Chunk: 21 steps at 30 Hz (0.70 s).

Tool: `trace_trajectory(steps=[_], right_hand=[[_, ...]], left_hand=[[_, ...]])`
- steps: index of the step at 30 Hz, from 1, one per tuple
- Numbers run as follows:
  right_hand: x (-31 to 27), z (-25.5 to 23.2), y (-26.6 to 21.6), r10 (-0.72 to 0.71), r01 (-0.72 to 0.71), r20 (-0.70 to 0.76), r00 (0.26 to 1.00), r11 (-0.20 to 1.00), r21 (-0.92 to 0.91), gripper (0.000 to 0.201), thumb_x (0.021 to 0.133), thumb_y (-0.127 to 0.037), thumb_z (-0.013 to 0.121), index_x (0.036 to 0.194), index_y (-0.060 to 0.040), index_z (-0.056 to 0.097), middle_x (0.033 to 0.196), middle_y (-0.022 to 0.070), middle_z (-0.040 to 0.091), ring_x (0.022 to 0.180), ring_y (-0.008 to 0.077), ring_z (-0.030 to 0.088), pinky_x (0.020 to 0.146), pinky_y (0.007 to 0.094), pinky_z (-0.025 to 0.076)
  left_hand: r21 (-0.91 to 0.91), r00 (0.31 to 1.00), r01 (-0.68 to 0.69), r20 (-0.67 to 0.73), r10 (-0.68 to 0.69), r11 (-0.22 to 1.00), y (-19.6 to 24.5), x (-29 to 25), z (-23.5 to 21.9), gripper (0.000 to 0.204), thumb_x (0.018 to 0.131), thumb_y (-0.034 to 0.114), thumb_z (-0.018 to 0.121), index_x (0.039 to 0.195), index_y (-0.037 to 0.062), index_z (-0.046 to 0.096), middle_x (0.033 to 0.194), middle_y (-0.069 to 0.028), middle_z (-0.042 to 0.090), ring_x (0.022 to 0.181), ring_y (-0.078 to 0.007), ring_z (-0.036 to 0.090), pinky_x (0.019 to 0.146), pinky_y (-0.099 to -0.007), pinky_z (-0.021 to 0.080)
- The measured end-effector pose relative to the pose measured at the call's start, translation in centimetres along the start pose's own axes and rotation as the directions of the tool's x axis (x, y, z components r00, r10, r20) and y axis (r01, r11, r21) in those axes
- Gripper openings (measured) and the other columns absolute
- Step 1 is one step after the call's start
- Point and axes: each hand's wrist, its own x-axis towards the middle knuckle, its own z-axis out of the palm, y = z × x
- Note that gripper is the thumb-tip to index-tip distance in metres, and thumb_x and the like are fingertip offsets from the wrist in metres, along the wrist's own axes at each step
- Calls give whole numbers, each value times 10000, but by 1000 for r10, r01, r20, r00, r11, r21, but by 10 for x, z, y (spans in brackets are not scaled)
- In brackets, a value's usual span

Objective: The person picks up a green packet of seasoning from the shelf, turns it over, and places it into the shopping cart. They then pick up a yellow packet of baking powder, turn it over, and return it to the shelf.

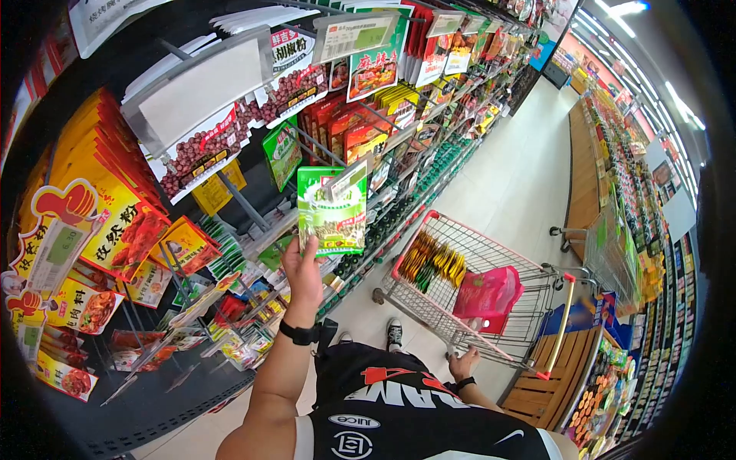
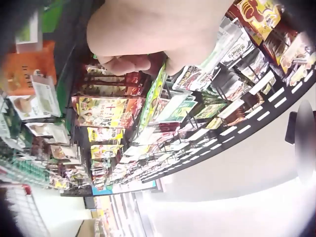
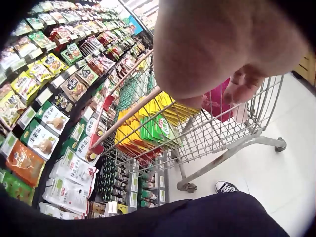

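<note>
My left hand (image 1: 303,276) pinches the lower edge of a green seasoning packet (image 1: 331,221), thumb on its front. The packet faces me upright among the hanging packets, and a price tag (image 1: 346,181) overlaps its top. Seen nearly edge-on in the left wrist view, the packet (image 2: 154,96) stands beside the curled fingers (image 2: 126,64). Down at the near side of the shopping cart (image 1: 475,249), my right hand (image 1: 464,363) holds the rim with fingers curled. The palm hides much of that hold in the right wrist view.
Yellow and green packets (image 1: 429,259) lie in rows in the cart, with a pink bag (image 1: 489,295) beside them. Hooks hold packs of pepper powder (image 1: 203,146) and yellow cumin packets (image 1: 126,230). Across the aisle stand another cart (image 1: 613,245) and a wooden bin (image 1: 552,376).
</note>
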Motion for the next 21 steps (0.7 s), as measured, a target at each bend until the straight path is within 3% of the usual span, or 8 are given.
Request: trace_trajectory(steps=[3, 5, 7, 10, 13, 17, 19, 21], right_hand=[[7, -4, -11, -28, 26, 40, 999, 999, 46, 413, 784, -48, 631, 1168, 4, 486, 1230, 225, 446, 1143, 347, 468, 977, 426, 419], [21, -7, -22, 85, -152, 228, 970, 943, 297, 337, 824, -37, 594, 1146, 5, 506, 1132, 171, 520, 1015, 279, 541, 869, 374, 475], [33, -2, -23, -26, -118, 278, 960, 864, 489, 202, 889, -32, 529, 1087, 8, 543, 975, 96, 602, 782, 167, 598, 686, 290, 516], [53, -19, -70, -136, -156, 426, 894, 798, 583, 101, 936, -70, 551, 966, 16, 594, 813, 89, 645, 716, 161, 640, 626, 290, 534], [69, -56, -128, -262, -16, 619, 741, 914, 406, 233, 969, -185, 535, 927, 13, 649, 732, 63, 647, 616, 140, 616, 576, 282, 517], [74, -109, -211, -338, 49, 716, 611, 919, 392, 298, 974, -265, 564, 945, 4, 688, 833, 74, 671, 703, 121, 616, 639, 277, 505], [63, -134, -253, -495, -4, 684, 536, 808, 589, 335, 973, -313, 583, 939, -3, 704, 879, 66, 671, 739, 109, 598, 666, 273, 492], [58, -130, -255, -622, -143, 709, 331, 710, 689, 337, 965, -333, 603, 974, -8, 694, 890, 47, 656, 752, 104, 572, 679, 273, 478]], left_hand=[[10, 1000, 12, 9, -12, 1000, 6, -16, 5, 259, 947, 154, 638, 1166, 15, 636, 1108, -30, 663, 958, -96, 599, 831, -273, 483], [34, 998, 43, 42, -44, 998, 3, -17, 1, 276, 945, 129, 635, 1186, -5, 628, 1103, -37, 659, 974, -106, 587, 896, -280, 457], [180, 997, 4, 71, -17, 984, 7, -22, 2, 239, 943, 135, 635, 1127, -17, 641, 1054, -39, 664, 942, -101, 581, 858, -274, 457], [417, 976, -97, 217, 5, 904, 5, -30, 3, 200, 932, 157, 650, 1014, -25, 657, 942, -54, 668, 865, -90, 567, 771, -279, 455], [669, 922, -273, 387, -11, 692, 3, -49, 5, 193, 886, 176, 688, 855, -11, 651, 753, -106, 630, 693, -172, 577, 615, -344, 443], [621, 727, -646, 677, 111, 444, -19, -76, 20, 190, 814, 155, 735, 734, 22, 624, 698, -129, 576, 674, -340, 588, 574, -416, 436], [492, 548, -802, 832, 89, 339, -26, -90, 33, 75, 773, 92, 716, 798, 53, 656, 732, -78, 572, 666, -285, 595, 559, -406, 446], [336, 367, -878, 930, 29, 340, -34, -104, 46, 112, 752, 63, 696, 862, 65, 675, 748, -50, 566, 661, -254, 597, 553, -387, 459]])
